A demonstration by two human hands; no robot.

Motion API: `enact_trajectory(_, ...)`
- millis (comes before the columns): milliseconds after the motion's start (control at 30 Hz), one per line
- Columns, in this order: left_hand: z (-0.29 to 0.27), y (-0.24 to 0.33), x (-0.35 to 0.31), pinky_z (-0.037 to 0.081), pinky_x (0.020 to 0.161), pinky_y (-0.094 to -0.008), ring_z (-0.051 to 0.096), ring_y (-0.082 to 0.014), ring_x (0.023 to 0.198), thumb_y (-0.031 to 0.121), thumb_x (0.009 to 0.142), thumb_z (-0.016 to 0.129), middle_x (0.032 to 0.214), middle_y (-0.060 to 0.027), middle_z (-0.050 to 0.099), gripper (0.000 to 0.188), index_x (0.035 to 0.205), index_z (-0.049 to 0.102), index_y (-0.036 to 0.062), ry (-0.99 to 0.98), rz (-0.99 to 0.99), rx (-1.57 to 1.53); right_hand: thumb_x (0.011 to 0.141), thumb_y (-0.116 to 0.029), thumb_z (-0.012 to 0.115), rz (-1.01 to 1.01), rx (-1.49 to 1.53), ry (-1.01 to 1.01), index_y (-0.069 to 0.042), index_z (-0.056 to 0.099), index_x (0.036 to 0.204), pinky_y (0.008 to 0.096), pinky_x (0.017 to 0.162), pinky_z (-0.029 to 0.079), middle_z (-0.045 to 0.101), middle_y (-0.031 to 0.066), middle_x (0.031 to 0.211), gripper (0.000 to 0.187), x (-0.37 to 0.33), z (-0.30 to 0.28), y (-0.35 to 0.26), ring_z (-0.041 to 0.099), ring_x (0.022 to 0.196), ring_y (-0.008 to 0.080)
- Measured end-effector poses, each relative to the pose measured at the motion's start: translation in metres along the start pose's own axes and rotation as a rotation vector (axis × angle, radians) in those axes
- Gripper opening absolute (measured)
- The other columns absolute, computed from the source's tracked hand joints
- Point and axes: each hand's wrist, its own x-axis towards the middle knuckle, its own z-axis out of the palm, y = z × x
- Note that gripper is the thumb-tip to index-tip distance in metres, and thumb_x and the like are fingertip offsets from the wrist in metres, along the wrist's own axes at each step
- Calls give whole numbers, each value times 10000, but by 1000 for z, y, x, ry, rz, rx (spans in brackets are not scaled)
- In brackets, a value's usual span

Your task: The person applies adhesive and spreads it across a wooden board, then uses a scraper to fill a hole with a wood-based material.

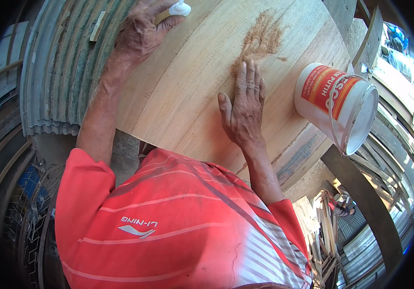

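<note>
A wide pale wooden board [187,96] made of joined strips lies in front of me. My left hand [142,31] is at its far left part, fingers wrapped round a small bottle with a white nozzle cap [180,8]; most of the bottle's body is hidden by the hand. My right hand [245,106] lies flat on the board, fingers stretched out and pointing away from me. Its fingertips touch the near edge of a patch of reddish-brown sawdust [263,38], which is smeared in streaks over the wood.
To the right on the board stands a white plastic bucket [334,103] with a red and orange label and a wire handle. Corrugated metal sheeting [62,67], with a small wood offcut [97,26] on it, is at the left. Stacked timber [327,231] lies at the lower right.
</note>
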Motion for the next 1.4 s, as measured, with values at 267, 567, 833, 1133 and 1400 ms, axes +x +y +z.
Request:
enact_trajectory(267,-7,10,-1,490,1144,-468,502,-426,1452,261,950,796,1587,-295,471,340,1165,701,14,-61,99,227,995,-508,624,-47,-189,0,35,229,1656,522,1304,80,183,248,1742,943,9,-2,9,148,1628,394)
enact_trajectory(567,-4,8,3,495,1140,-468,499,-426,1454,266,955,790,1602,-268,470,323,1165,703,37,-40,106,237,1024,-508,588,-77,-160,6,30,299,1637,551,1295,87,280,238,1715,866,17,-7,12,225,1611,380)
enact_trajectory(833,-8,10,6,507,1120,-468,551,-410,1408,247,928,818,1573,-257,502,313,1176,711,88,-41,118,273,1014,-502,601,-80,-211,-33,22,301,1639,559,1290,67,288,237,1713,869,9,-12,7,223,1614,374)
enact_trajectory(1133,-1,9,0,485,1145,-475,535,-407,1424,265,932,817,1570,-254,508,382,1204,719,15,-11,73,263,1019,-475,598,-74,-155,-62,34,286,1640,542,1297,46,267,241,1719,862,-5,-12,3,195,1621,370)
enact_trajectory(1400,1,10,2,479,1149,-468,526,-411,1431,263,956,788,1571,-270,501,348,1214,729,37,-26,96,327,1023,-466,590,-91,-157,-59,6,290,1648,531,1301,54,267,236,1719,839,-10,-7,-1,201,1619,361)
